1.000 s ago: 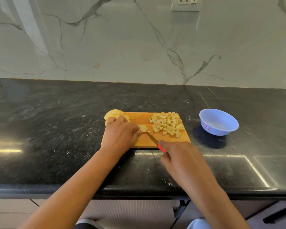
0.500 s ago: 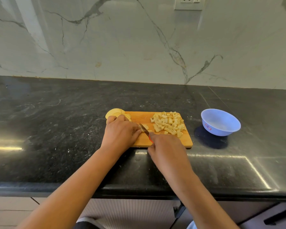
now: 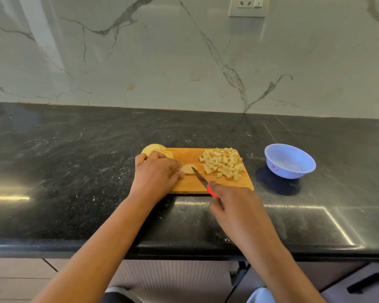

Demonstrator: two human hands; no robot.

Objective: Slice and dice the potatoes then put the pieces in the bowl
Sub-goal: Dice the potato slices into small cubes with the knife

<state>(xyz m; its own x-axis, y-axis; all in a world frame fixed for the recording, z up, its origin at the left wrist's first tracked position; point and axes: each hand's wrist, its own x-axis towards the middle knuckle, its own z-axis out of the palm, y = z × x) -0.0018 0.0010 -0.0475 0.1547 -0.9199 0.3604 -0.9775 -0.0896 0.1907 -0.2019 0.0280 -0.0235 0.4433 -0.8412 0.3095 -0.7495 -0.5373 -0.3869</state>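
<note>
Dicing step, head view, the only view on hand.

- Left hand [image 3: 157, 173]: fingers bent down over a potato slice [image 3: 187, 169], pinning it flat on the wooden cutting board [image 3: 188, 185]. The fingertips sit just beside the blade.
- Right hand [image 3: 232, 206]: closed round the red handle of a knife [image 3: 199, 176]. The blade is angled across the slice's right side; whether the edge is already in the flesh cannot be told.
- Diced potato pile [image 3: 222, 164]: loose on the board's right half, with a few cubes near the right edge.
- Stacked slices [image 3: 154, 148]: at the board's far-left corner, overhanging onto the black worktop [image 3: 74, 171] and partly hidden behind the left hand.
- Blue bowl [image 3: 290, 173]: on the worktop to the right of the board, apart from it. No pieces are visible inside.

Risks, as judged:
- Cut fingertip: the slice is thin and small, so the holding fingers have little room from the blade.
- Slice skidding: wet potato may slide under a slanted stroke and give uneven dice.
- Cubes lost: a sweep of the knife could push dice off the right edge onto the worktop.
- Stack toppling: the overhanging slices may slip off if the left hand nudges them.
- Board shift: its near edge lies towards the worktop's front, so hard pressure could slide it forward.
</note>
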